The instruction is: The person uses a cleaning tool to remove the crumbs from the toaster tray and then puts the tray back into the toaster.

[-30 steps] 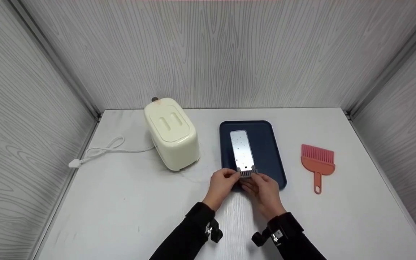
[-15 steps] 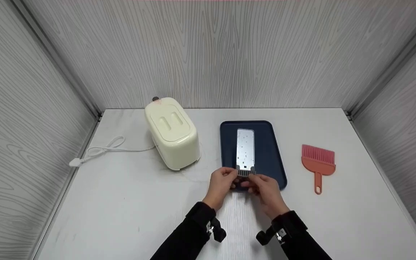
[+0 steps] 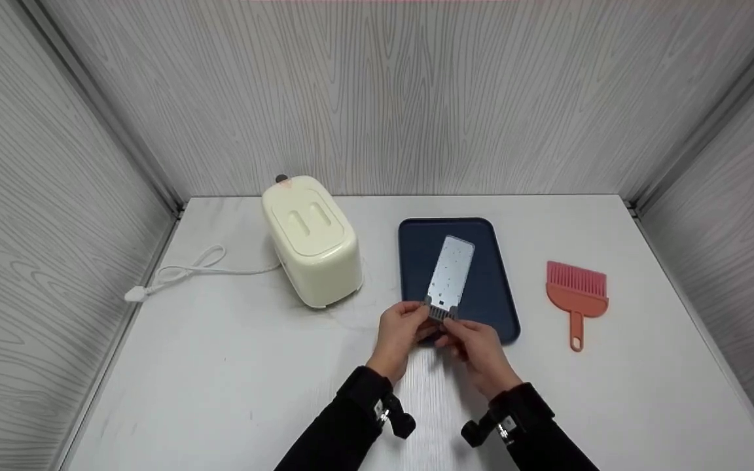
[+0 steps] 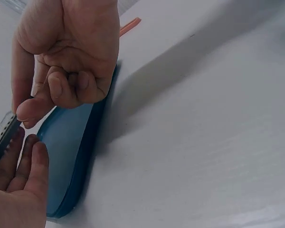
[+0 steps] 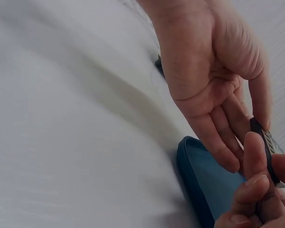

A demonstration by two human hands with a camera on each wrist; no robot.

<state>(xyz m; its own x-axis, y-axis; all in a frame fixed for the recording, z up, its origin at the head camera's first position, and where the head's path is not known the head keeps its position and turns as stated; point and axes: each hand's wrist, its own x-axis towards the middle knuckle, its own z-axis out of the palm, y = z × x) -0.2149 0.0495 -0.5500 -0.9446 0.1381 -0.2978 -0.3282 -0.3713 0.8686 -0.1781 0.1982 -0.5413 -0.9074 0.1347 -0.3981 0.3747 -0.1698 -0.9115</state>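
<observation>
Both hands hold the grey slotted end of a long silver crumb tray, dotted with dark specks, over a navy baking tray. In the head view my left hand pinches its left corner between thumb and index finger. My right hand pinches the right side of that same end, its other fingers below. The crumb tray's far end leans to the right. Only the slotted edge shows well in the left wrist view, between the left hand and the right fingers. The right wrist view shows the right hand gripping that edge.
A cream toaster with a lid stands on the left of the white table. Its white power cord and plug lie farther left. To the right lies an orange brush. Grey wood-grain panels enclose the table.
The crumb tray's far end has swung from left to right, so it tilts the other way. Both hands stay on its slotted end and have shifted only slightly.
</observation>
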